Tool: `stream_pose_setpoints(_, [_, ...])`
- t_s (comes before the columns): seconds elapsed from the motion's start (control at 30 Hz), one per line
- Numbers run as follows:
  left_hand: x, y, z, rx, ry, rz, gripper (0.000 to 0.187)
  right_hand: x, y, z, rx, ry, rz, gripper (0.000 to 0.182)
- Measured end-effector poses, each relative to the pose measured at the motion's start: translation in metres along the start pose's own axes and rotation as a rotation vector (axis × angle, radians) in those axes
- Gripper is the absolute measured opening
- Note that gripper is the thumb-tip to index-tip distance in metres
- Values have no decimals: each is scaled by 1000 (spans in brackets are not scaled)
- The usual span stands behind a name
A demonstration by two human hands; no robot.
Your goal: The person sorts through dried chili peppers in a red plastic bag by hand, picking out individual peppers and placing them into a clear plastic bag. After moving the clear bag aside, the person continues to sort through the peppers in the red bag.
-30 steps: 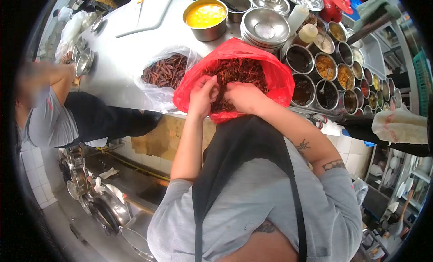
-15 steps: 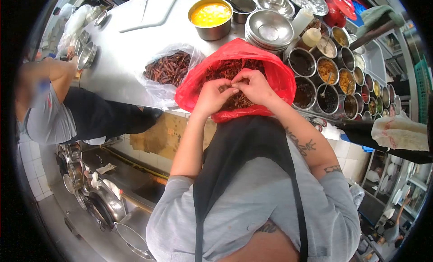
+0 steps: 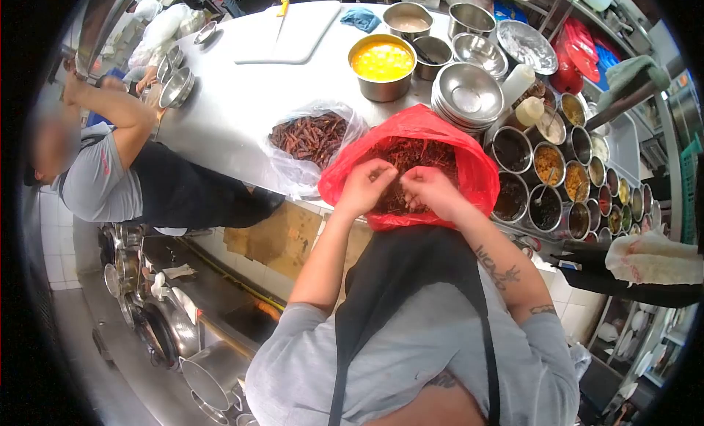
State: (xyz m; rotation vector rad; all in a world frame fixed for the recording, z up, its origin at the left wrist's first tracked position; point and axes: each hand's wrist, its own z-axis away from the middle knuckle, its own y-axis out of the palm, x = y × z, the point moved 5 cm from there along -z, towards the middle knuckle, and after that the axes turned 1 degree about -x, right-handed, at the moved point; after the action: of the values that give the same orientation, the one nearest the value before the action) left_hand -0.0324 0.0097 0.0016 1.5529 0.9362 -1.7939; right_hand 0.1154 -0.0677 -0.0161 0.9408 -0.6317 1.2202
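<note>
An open red plastic bag (image 3: 480, 177) full of dark red dried chillies (image 3: 429, 156) rests at the table edge in front of me. Over its mouth, my left hand (image 3: 369, 185) has its thumb and fingertips pinched together. Close by on the right, my right hand (image 3: 433, 191) is also pinched, its fingers curled above the chillies. A small gap separates the two hands. Whatever lies between the fingertips is too small to make out. Left of the red bag, a clear plastic bag (image 3: 293, 169) holds larger dried chillies (image 3: 309, 138).
Behind the bags stand a pot of yellow liquid (image 3: 382, 67) and stacked metal bowls (image 3: 469, 96). Many sauce and seasoning containers (image 3: 546, 166) fill the right side. A white cutting board (image 3: 312, 34) with a knife lies farther back. Another person (image 3: 110, 162) stands at the left.
My hands, which were together at the fingertips, have moved slightly apart. The view has shifted, so the table and bags appear lower and farther right. The other person's arm is raised higher.
</note>
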Motion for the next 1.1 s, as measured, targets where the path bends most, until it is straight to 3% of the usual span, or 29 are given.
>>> stream_pose_setpoints(0.07, [11, 0, 1, 1, -251, 344, 19, 5, 6, 0, -120, -201, 580, 30])
stream_pose_setpoints(0.17, [9, 6, 4, 27, -369, 869, 23, -1, 23, 0, 71, -243, 1166, 32])
stream_pose_setpoints(0.43, [16, -4, 6, 4, -413, 1116, 21, 28, 43, 4, -113, -459, 1243, 24])
stream_pose_setpoints(0.63, [14, -14, 6, -47, -419, 1077, 19, 22, 71, -6, 176, -434, 1409, 26])
stream_pose_setpoints(0.77, [15, -16, 6, -66, -393, 1113, 18, 9, 71, -16, 205, -372, 1516, 21])
stream_pose_setpoints(0.9, [15, -17, 8, -102, -366, 1063, 17, 20, 39, -8, -66, -379, 1341, 19])
stream_pose_setpoints(1.03, [17, -11, 8, -99, -374, 775, 17, 31, 0, 1, -162, -405, 813, 25])
stream_pose_setpoints(1.1, [17, -4, 7, -105, -342, 569, 16, 32, -11, 3, -148, -288, 589, 27])
